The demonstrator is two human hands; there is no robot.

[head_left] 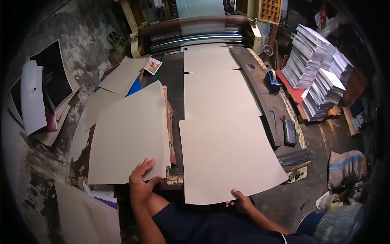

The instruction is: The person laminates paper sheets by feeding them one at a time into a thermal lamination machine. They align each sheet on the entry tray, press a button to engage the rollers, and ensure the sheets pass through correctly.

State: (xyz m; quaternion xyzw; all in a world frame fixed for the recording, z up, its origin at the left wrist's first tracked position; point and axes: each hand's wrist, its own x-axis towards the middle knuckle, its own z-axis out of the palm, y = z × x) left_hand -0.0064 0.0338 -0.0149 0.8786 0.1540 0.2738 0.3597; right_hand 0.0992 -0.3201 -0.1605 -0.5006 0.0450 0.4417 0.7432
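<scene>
My right hand (242,201) pinches the near edge of a large beige paperboard sheet (229,158), thumb on top and fingers under it. The sheet's far edge meets or overlaps a second beige sheet (221,93) on the machine bed. Beyond that, another beige sheet (209,58) reaches the metal rollers (195,40). On the left, my left hand (142,181) lies with fingers apart on the near right corner of a stack of beige sheets (126,130). Translucent film (201,16) hangs above the rollers.
Along the bed's right side lie a dark rail (254,91), a blue tape dispenser (272,81) and a black case (289,132). Tall piles of white paper (306,57) stand farther right. Loose dark prints (61,75) lean at left. A blue drum (310,221) is at lower right.
</scene>
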